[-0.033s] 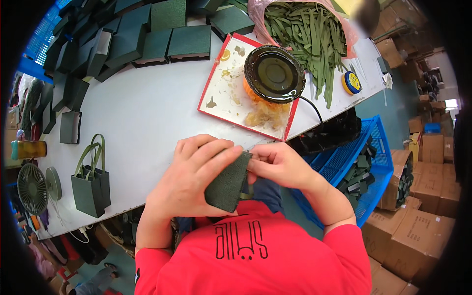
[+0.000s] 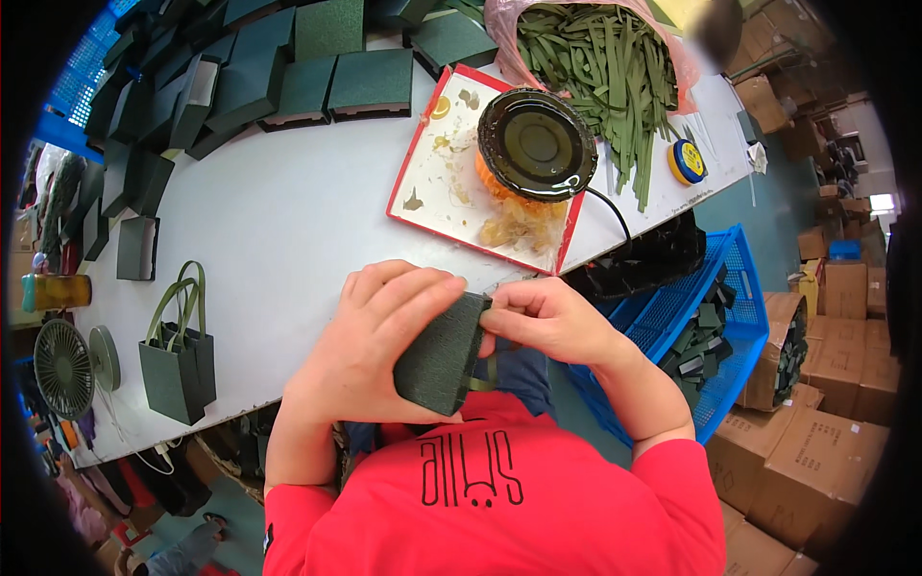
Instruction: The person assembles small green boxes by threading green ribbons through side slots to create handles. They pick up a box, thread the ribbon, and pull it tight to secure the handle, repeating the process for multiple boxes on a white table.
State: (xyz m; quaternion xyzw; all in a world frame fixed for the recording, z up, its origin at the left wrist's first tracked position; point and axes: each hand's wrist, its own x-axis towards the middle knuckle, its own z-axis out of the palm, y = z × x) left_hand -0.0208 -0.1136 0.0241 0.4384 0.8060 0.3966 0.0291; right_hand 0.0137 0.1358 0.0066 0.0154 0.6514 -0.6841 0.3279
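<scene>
My left hand [image 2: 370, 336] is wrapped round a small dark green textured box [image 2: 440, 357], thumb along its near end and fingers over its far edge. My right hand [image 2: 538, 317] is at the box's upper right edge, thumb and forefinger pinched together. What lies between those fingertips is hidden. A short piece of green ribbon [image 2: 485, 374] shows below the right fingers, beside the box. On the table to the left stands a dark green bag-shaped box [image 2: 178, 374] with two green ribbon handles.
A black pan of dark amber liquid [image 2: 538, 144] stands on a red-rimmed white tray [image 2: 413, 178]. Behind it, a pink bag [image 2: 501, 43] holds green ribbons [image 2: 605, 77]. Green boxes [image 2: 370, 86] crowd the far left. A blue crate [image 2: 740, 336] holds small green pieces; cartons [image 2: 816, 470] stand right.
The box has shifted slightly left and turned a little in my left hand, and its far end is now a little higher. The left fingers moved with it; my right hand stays at its edge.
</scene>
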